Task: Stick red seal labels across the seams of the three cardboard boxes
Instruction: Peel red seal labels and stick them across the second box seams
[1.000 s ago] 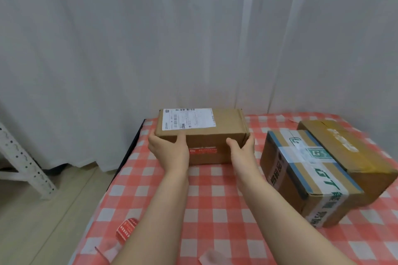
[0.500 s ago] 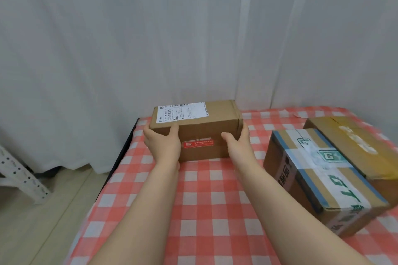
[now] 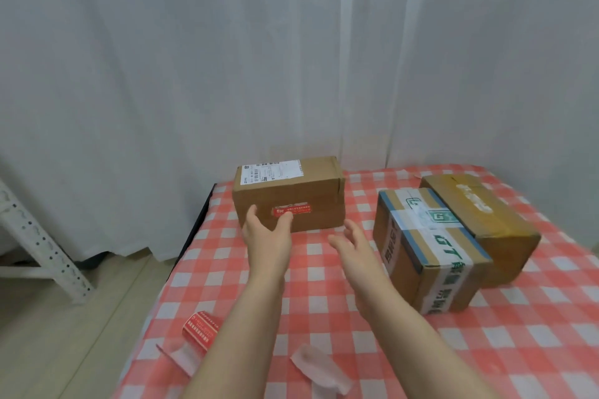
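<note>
A plain brown box (image 3: 311,187) with a white shipping label on top stands at the table's far left, a red seal label (image 3: 293,210) stuck across its front. My left hand (image 3: 267,236) hovers open just in front of it, fingertips near the label. Open and empty, my right hand (image 3: 351,241) is a little nearer me, apart from the box. To the right lie a box with blue and white printed tape (image 3: 431,252) and, behind it, a box with yellowish tape (image 3: 486,220). A roll of red seal labels (image 3: 201,332) lies at the near left, partly hidden by my forearm.
The red-and-white checked tablecloth (image 3: 324,298) covers the table. Peeled clear backing strips (image 3: 319,363) lie near the front edge. White curtains (image 3: 291,58) hang close behind the table. A white metal rack leg (image 3: 39,243) stands on the floor to the left.
Both hands have let go of the plain brown box and drawn back toward me, fingers spread. The box stays at the far left.
</note>
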